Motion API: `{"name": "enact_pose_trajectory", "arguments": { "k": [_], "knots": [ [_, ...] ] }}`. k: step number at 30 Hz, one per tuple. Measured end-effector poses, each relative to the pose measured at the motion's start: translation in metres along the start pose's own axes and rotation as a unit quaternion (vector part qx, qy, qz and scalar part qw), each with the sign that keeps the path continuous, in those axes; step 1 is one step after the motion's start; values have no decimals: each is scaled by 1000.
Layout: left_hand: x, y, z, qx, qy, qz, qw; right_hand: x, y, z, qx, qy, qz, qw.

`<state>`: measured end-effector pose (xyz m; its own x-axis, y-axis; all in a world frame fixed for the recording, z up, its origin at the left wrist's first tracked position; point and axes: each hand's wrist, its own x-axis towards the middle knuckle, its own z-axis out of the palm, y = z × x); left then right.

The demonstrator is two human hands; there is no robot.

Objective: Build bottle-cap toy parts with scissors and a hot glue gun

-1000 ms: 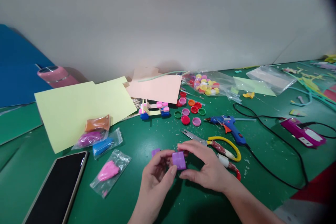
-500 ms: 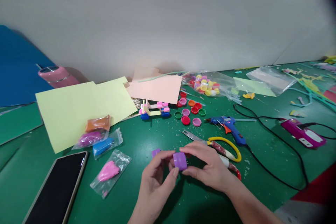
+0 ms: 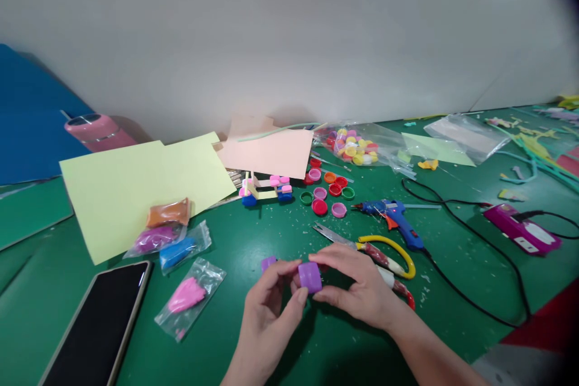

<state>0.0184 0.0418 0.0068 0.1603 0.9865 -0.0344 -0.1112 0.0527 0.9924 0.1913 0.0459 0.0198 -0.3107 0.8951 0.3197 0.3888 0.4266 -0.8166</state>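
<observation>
A small purple block (image 3: 310,277) with rounded corners is held up between both hands near the bottom middle. My left hand (image 3: 275,307) pinches its left side, thumb at the lower edge. From the right, my right hand (image 3: 355,286) grips the same block with thumb and fingers. Another purple piece (image 3: 268,263) shows just behind my left fingers; whether it is touched cannot be made out. Right behind my right hand lie scissors (image 3: 335,234) with yellow and red handles, partly covered by it.
A glue gun (image 3: 393,214) with a black cable lies right, beyond it a magenta device (image 3: 520,229). Bottle caps (image 3: 319,207) and a small model (image 3: 266,191) sit behind the hands. Clay packets (image 3: 186,295), a phone (image 3: 99,319) and yellow paper (image 3: 117,187) are left.
</observation>
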Motion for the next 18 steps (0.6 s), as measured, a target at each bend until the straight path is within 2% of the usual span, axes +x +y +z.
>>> {"name": "enact_pose_trajectory", "arguments": {
  "k": [10, 18],
  "knots": [
    [1, -1, 0, -6, -2, -9, 1000, -1, 1, 1, 6, 5, 2, 1000],
    [1, 10, 8, -85, 53, -58, 993, 0, -4, 3, 4, 30, 9, 1000]
  ]
}}
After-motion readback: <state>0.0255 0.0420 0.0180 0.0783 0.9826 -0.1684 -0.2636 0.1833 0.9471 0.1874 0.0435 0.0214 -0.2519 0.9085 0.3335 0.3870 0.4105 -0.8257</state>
